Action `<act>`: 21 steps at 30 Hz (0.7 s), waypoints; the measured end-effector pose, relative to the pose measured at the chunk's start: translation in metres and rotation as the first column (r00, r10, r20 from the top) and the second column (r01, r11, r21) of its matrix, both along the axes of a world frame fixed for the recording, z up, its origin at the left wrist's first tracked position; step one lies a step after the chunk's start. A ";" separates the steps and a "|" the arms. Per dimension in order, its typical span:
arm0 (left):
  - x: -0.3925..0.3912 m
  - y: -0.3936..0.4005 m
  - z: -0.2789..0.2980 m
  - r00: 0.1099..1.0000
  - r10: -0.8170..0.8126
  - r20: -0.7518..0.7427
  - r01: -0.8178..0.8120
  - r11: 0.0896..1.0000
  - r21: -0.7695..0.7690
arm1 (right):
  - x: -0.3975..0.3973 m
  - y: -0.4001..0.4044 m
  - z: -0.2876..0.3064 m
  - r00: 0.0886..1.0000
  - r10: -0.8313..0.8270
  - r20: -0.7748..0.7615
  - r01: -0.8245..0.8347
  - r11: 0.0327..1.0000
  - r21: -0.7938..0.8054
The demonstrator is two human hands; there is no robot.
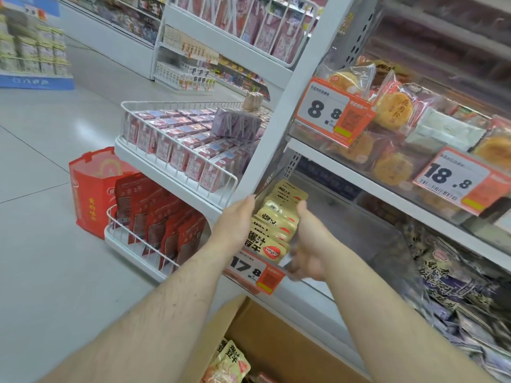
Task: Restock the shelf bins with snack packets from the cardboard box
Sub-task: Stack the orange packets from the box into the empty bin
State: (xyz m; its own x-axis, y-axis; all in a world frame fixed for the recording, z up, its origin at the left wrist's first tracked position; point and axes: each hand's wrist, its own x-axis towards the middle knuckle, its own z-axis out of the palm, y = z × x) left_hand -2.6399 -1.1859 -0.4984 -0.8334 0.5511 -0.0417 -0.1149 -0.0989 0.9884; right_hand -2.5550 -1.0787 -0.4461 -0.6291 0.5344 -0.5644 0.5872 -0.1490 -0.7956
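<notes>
Pressing a row of gold snack packets [276, 225] between left hand [236, 221] and right hand [309, 244], fingers straight, inside the clear shelf bin [359, 244].

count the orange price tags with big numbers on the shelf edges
3: the 8.8 tag on the upper shelf, the 18.8 tag to its right, the 17.8 tag under the gold packets. Others may be hidden.

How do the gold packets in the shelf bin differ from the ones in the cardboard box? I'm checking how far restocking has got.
The gold packets in the bin stand packed in a neat row, with the left hand and right hand on either side; the packets in the cardboard box lie loose and tilted. The bin row is many packets; only a few show in the box. Both share the same gold wrapper with dark lettering.
</notes>
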 end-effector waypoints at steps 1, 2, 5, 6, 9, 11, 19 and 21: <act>0.003 -0.001 0.002 1.000 0.010 -0.002 -0.010 1.000 -0.003 | 0.002 -0.002 0.000 0.997 0.069 0.025 -0.065 0.990 -0.122; 0.004 0.000 0.002 1.000 0.017 -0.009 -0.017 1.000 0.000 | 0.002 -0.003 -0.002 0.993 0.110 0.036 -0.101 0.976 -0.195; 0.004 0.000 0.002 0.999 0.031 0.010 -0.031 1.000 0.003 | -0.002 0.002 -0.006 0.989 0.142 0.042 -0.125 0.955 -0.267; 0.003 0.000 0.002 0.999 0.025 0.028 -0.025 1.000 0.003 | -0.001 0.009 -0.005 0.988 0.143 0.061 -0.122 0.957 -0.264; 0.003 0.002 0.000 0.999 0.038 0.014 -0.038 0.999 -0.014 | -0.004 0.015 -0.004 0.998 0.060 0.020 -0.050 0.942 -0.331; 0.002 0.002 -0.002 0.997 0.072 -0.031 -0.073 0.996 -0.043 | -0.006 0.010 -0.002 0.992 -0.012 -0.129 -0.050 0.883 -0.467; -0.001 0.000 0.008 0.945 0.095 -0.313 -0.167 0.963 -0.212 | -0.026 0.026 -0.022 0.953 -0.236 -0.190 0.132 0.887 -0.442; -0.001 0.000 0.003 0.940 0.107 -0.325 -0.169 0.971 -0.170 | -0.032 0.023 -0.028 0.936 -0.228 -0.268 0.069 0.866 -0.496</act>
